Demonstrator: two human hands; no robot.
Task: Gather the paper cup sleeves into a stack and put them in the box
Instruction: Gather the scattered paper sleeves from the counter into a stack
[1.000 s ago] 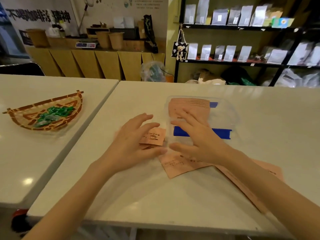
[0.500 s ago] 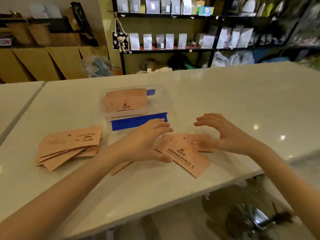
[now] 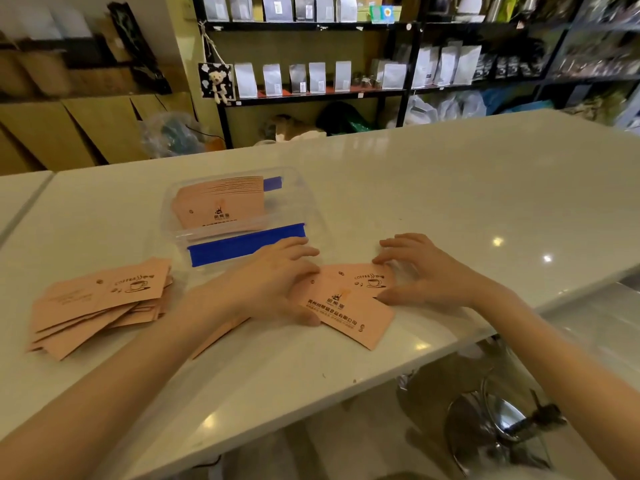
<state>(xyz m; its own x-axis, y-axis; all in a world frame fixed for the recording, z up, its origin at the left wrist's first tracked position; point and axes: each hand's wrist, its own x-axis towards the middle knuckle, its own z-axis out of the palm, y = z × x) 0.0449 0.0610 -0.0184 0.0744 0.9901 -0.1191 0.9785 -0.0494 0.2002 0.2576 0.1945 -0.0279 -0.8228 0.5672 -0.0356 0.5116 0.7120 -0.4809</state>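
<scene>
Shelving backs a white desk (image 3: 450, 188). Left hand (image 3: 273, 285) and right hand (image 3: 426, 275), both spread, press loose sleeves (image 3: 349, 306) at the near edge beside the box (image 3: 239, 216). Risk: uneven inward pressure may push sleeves off that edge.

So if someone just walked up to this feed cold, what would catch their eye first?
Probably the two hands at the centre: the left hand and right hand press on a few pink paper sleeves near the counter's front edge. Just behind them sits a clear plastic box with blue clips, already holding a stack of sleeves. To the left, a loose pile of sleeves lies fanned on the white counter.
</scene>
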